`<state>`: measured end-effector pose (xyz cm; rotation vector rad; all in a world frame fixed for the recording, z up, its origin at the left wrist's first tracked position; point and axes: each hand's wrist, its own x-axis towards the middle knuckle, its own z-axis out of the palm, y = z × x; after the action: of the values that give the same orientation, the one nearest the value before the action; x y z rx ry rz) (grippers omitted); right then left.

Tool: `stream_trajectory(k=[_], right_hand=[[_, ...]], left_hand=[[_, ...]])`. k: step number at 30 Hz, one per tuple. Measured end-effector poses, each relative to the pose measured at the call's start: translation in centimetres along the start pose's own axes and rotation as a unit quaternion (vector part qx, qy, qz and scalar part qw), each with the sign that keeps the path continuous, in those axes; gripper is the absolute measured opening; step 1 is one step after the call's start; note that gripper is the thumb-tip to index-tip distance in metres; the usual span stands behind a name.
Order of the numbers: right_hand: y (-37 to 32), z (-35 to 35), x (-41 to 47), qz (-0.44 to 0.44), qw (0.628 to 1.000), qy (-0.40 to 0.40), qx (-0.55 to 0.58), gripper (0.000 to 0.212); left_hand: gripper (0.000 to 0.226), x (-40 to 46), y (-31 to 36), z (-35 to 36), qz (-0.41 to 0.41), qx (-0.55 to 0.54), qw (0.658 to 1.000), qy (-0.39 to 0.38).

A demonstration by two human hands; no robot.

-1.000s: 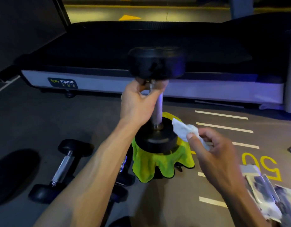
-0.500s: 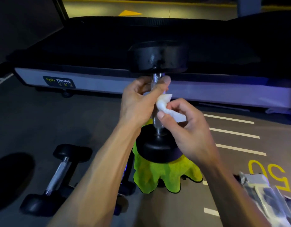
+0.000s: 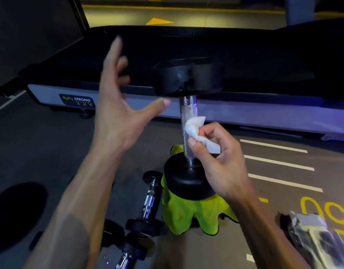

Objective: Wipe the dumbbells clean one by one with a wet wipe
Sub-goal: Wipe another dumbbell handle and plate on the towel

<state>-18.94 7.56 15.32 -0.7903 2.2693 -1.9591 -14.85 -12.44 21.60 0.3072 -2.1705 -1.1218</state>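
Dumbbell upright on green cloth.
We see right hand [image 3: 221, 156] pinching wet wipe [image 3: 196, 131] against dumbbell [image 3: 188, 121] handle; left hand [image 3: 118, 113] spread wide, off it.

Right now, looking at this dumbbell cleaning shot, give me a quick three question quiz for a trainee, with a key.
1. True or false: the left hand grips the handle of the upright dumbbell.
2. Which does the right hand pinch? A) the wet wipe B) the green cloth C) a spray bottle
3. Fill in: the upright dumbbell's lower head rests on the ______ cloth.

Key: 1 false, the left hand is spread open, off the dumbbell. 2 A, with the wipe against the handle. 3 green.
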Motion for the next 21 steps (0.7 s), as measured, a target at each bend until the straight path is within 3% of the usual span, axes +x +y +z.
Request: stream_trajectory(k=[2,4,9,15,21], right_hand=[[0.1,0.1,-0.3,-0.003,1.0,0.0,0.0,0.016],[-0.1,0.0,-0.6,-0.007,1.0,0.003,0.008,0.016],[-0.2,-1.0,-2.1,0.024,0.999,0.014,0.035,0.01],[0.0,-3.8,-4.7,0.049,0.996,0.047,-0.054,0.01],[0.0,-4.3,-4.5,-0.042,0.979,0.048,-0.192,0.008]], left_hand=[[0.094,0.6,1.1,-0.9,0.142,0.077,0.986,-0.049],[0.077,1.0,1.7,-0.8,0.188,0.08,0.975,-0.085],[0.071,0.1,2.2,-0.4,0.191,0.068,0.972,-0.12],[0.069,-0.1,2.4,0.1,0.178,0.061,0.974,-0.124],[0.063,0.6,1.4,0.7,0.155,0.007,0.982,-0.111]])
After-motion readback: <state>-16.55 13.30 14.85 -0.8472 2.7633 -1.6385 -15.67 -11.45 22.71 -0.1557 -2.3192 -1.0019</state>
